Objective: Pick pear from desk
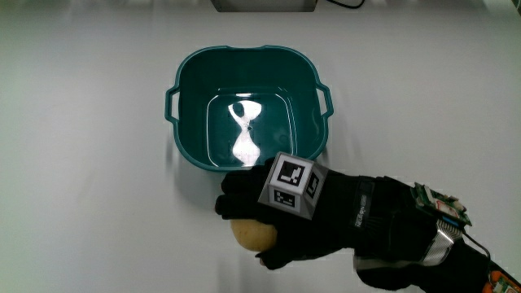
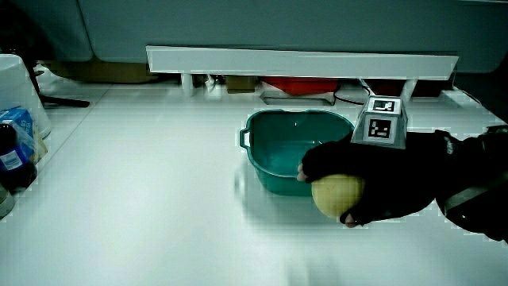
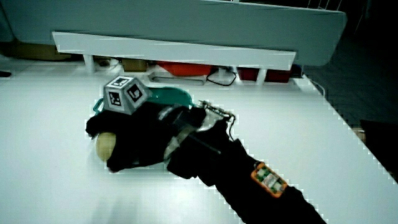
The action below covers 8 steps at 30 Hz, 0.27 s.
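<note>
hand [image 1: 326, 216]: over the pear, just nearer the person than the basin; forearm runs off toward 4 o'clock in main view
fingers [image 1: 240, 195]: curled around the pear from above, grasping it; thumb tip shows under it in a side view [image 2: 349, 218]
pear [image 1: 254, 234]: yellowish, on the desk [image 1: 89, 163] at 6 o'clock of the basin, just beside its wall; cannot tell if it has lifted clear
why this grip: top-down wrap looks chosen for a round, smooth fruit that would roll out of a pinch
basin [image 1: 189, 81]: teal, empty, handles at 3 and 9 o'clock
obstacle: basin wall sits close to the fingertips; a straight-up lift should clear it
other: low partition [image 2: 302, 59] past the basin; bottles [image 2: 14, 151] at the desk edge, well apart
</note>
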Available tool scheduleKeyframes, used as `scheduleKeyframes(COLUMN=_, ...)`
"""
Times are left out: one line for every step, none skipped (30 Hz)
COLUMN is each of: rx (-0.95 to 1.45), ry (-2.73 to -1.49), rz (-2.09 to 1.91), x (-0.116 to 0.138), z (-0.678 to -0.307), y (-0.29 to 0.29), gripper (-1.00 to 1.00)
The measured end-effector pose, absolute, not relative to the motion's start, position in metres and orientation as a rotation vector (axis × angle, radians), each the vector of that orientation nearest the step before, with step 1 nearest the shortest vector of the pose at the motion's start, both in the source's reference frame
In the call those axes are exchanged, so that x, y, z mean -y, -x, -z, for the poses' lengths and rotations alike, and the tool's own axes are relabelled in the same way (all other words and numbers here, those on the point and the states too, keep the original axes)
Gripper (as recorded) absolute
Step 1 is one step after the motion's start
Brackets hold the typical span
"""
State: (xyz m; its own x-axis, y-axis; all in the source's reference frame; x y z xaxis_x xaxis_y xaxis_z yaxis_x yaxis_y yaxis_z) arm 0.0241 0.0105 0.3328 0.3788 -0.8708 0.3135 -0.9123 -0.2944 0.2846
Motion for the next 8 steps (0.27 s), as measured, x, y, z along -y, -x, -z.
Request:
scheduleKeyframes(rx=1.54, ry=-2.248, rz=-0.133, x=-0.008, z=-0.331, y=-0.024, gripper=1.0)
scheduleKeyframes(rx=1.535, ry=-2.19, rz=-0.113, x=-0.006, z=-0.329, y=-0.023, gripper=1.0)
scheduleKeyframes(rx=1.529, ry=-2.199, rz=-0.111, x=-0.003, z=-0.33, y=-0.023, gripper=1.0)
scheduleKeyframes(rx=1.522, ry=-2.249, rz=-0.137, x=0.0, z=-0.333, y=-0.024, gripper=1.0)
scheduleKeyframes(rx=1.505, ry=-2.252, rz=-0.133, x=0.004, z=-0.335, y=-0.024, gripper=1.0)
scheduleKeyframes(rx=1.485, ry=-2.255, rz=-0.12, x=0.009, z=-0.335, y=-0.023, gripper=1.0)
scheduleKeyframes(rx=1.466, ry=-2.258, rz=-0.106, x=0.014, z=-0.336, y=-0.022, gripper=1.0)
scheduleKeyframes(rx=1.447, ry=-2.261, rz=-0.093, x=0.019, z=-0.336, y=-0.021, gripper=1.0)
